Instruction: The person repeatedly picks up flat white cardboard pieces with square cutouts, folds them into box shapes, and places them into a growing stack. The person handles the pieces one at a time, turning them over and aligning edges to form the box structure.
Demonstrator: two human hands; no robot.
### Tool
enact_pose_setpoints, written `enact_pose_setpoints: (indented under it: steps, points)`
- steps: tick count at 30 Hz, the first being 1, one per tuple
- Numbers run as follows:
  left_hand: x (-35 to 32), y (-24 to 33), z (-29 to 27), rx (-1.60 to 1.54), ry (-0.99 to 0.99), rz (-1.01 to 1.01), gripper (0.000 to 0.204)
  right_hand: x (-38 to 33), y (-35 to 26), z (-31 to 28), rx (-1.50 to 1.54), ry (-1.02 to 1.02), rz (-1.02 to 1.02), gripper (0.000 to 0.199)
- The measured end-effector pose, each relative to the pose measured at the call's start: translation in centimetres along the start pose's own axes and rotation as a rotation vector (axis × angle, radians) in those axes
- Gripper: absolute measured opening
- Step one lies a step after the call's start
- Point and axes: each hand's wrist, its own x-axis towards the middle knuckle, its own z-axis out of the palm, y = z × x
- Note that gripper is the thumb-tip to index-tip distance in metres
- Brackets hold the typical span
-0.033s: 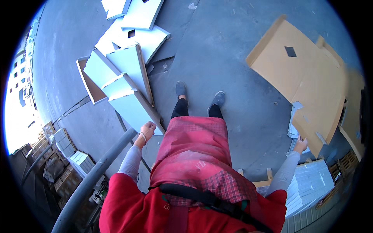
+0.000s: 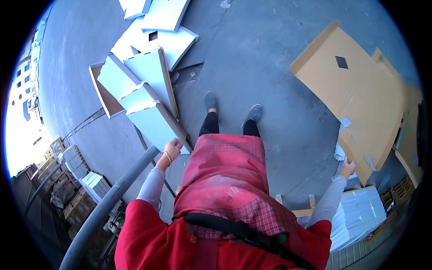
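Note:
My left hand (image 2: pixel 172 148), with a bracelet at its wrist, is loosely closed and seems to hold nothing. It hovers in front of the near end of a white cardboard box (image 2: pixel 155 123), beside a grey metal rail (image 2: pixel 112 198). At the right, my right hand (image 2: pixel 347 169) is closed at the lower edge of a large brown cardboard sheet (image 2: pixel 360 85). That sheet has folded-up edge flaps and a dark square cutout, and stands tilted. My fingertips there are partly hidden against it.
Several more white boxes (image 2: pixel 166 45) lie in a loose heap ahead on the left, on a grey concrete floor (image 2: pixel 270 58). Near my right arm is a stack of flat white cartons (image 2: pixel 360 216). Wrapped pallet loads (image 2: pixel 74 164) stand behind the rail.
The brown sheet sits very slightly farther right and lower in the picture. The boxes have shifted up a touch with the view. Both hands keep nearly the same place.

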Motion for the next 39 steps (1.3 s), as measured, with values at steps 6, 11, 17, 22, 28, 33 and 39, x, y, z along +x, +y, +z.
enact_pose_setpoints:
  steps: [6, 11, 17, 22, 28, 33, 39]
  points:
    - [5.8, -0.7, 1.3, 0.157, -0.066, 0.107, 0.017, 5.1, 9.5, 0.2, -0.023, 0.034, 0.161, 0.037]
    - [14.4, -1.1, 0.0, 0.699, -0.034, 0.048, 0.028, 7.8, 18.8, 0.2, -0.203, 0.096, 0.283, 0.034]
    - [33.4, -4.2, -3.4, 1.609, 0.044, 0.367, 0.043, 9.6, 31.0, -2.9, -0.702, 0.158, 0.373, 0.036]
    - [43.4, -10.5, -4.4, 1.812, -0.163, 0.458, 0.038, 8.7, 33.4, -2.5, -1.098, 0.014, 0.431, 0.044]
    - [46.8, -13.9, -6.9, 1.819, -0.432, 0.292, 0.044, -2.2, 37.5, -3.4, -1.599, -0.424, 0.259, 0.045]
    - [43.5, -15.9, -9.4, 1.813, -0.529, 0.142, 0.05, -12.3, 41.2, 0.5, -1.637, -0.547, 0.329, 0.042]
    - [34.9, -16.5, -12.1, 1.74, -0.561, 0.006, 0.058, -19.9, 42.5, 1.1, -1.558, -0.76, 0.369, 0.034]
